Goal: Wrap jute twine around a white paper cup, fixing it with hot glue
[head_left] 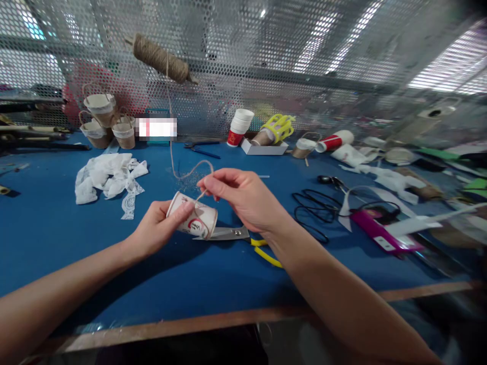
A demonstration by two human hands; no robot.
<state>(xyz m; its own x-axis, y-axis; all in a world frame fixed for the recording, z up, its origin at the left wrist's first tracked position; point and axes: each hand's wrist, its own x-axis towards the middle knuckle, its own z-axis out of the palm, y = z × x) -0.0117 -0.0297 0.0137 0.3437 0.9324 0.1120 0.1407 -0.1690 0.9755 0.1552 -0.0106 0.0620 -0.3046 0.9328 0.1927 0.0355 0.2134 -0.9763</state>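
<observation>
Bare forearms (323, 266), left grip (158, 225) holding paper cup (198, 220), right grip (245, 197) pinching twine (201, 195), nested cups (241, 124) behind

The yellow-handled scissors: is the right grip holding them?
No, the yellow-handled scissors lie on the blue table, while the right grip pinches the twine.

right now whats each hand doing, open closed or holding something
Left hand: closed, holding the white paper cup, tilted.
Right hand: closed, pinching the twine between thumb and fingers.
</observation>
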